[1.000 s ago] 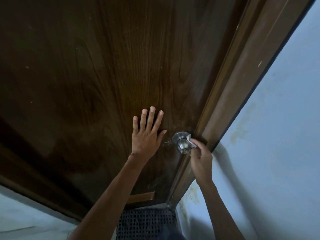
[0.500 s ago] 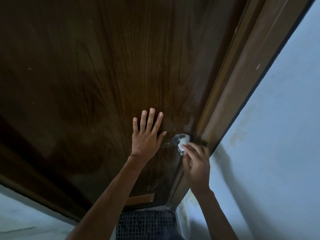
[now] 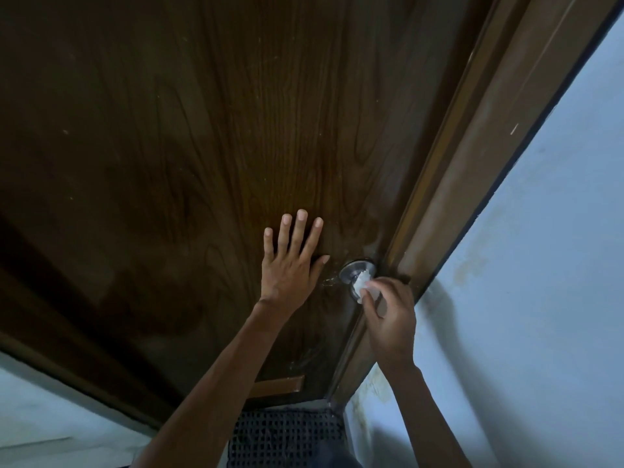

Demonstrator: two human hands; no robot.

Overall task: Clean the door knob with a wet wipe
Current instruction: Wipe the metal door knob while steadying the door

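Observation:
A round silver door knob (image 3: 352,267) sits at the right edge of a dark brown wooden door (image 3: 202,146). My right hand (image 3: 391,319) presses a crumpled white wet wipe (image 3: 363,286) onto the front of the knob, covering most of it; only the metal base ring shows. My left hand (image 3: 292,265) lies flat on the door just left of the knob, fingers spread and pointing up, holding nothing.
A brown door frame (image 3: 472,184) runs diagonally right of the knob, against a pale blue wall (image 3: 540,298). A dark woven mat (image 3: 287,437) lies on the floor below the door. A small wooden strip (image 3: 280,386) is fixed near the door's bottom.
My right hand has moved from the knob's right side onto its front, bringing the wipe over the knob's face. My left hand has stayed flat on the door.

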